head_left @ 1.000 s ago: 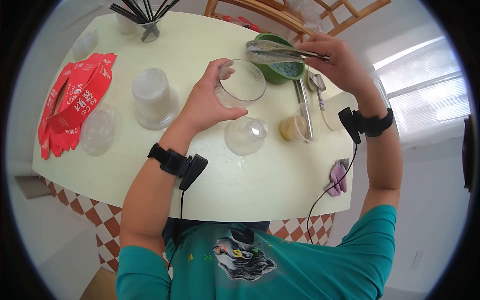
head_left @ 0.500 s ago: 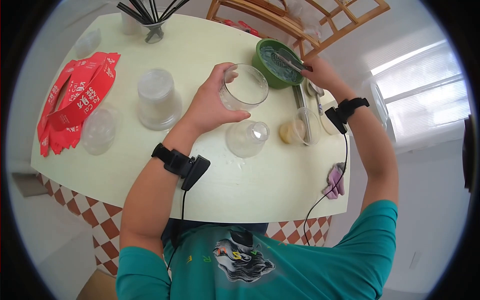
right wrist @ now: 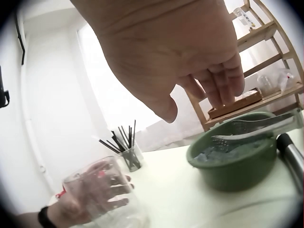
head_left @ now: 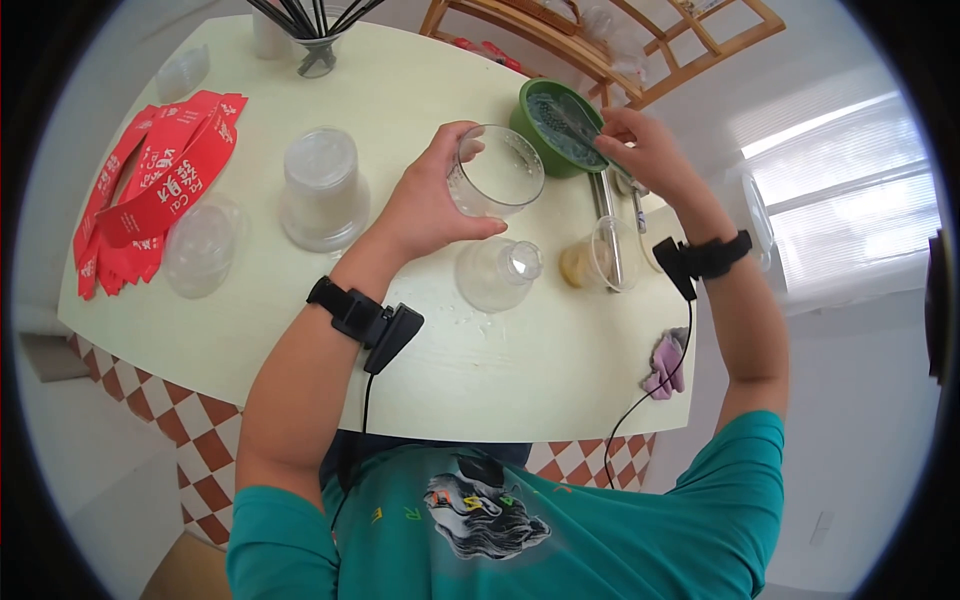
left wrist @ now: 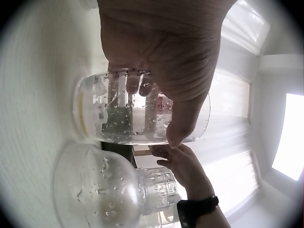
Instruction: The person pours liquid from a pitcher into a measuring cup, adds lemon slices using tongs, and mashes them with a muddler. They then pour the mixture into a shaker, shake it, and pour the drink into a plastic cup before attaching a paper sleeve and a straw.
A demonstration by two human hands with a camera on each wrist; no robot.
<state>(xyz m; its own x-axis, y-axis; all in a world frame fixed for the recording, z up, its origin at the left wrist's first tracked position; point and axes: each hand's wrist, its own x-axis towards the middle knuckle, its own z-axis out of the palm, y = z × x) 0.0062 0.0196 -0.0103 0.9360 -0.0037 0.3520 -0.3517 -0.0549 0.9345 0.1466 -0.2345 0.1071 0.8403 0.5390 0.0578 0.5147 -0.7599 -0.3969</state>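
My left hand (head_left: 425,195) grips a clear measuring cup (head_left: 510,170) round its side. Droplets and printed marks show on its wall in the left wrist view, and its rim faces up. Just nearer to me stands a clear dome-shaped shaker lid (head_left: 490,280) with a small cap on top, wet with drops. My right hand (right wrist: 190,61) holds nothing, its fingers loosely bent beside the green bowl (right wrist: 232,175). Metal tongs (right wrist: 256,133) lie across the bowl, apart from that hand, their heads over translucent pieces inside.
Right of the lid stand a small cup of yellowish liquid (head_left: 578,265) and a long metal tool (head_left: 612,230). Stacked clear containers (head_left: 320,190), red printed strips (head_left: 165,180) and a cup of black straws (head_left: 318,58) occupy the left side. A purple cloth (head_left: 665,365) lies near the right edge.
My right hand has lowered the tongs from above the bowl into it and let them go. The left hand keeps its grip on the measuring cup, nearly in place.
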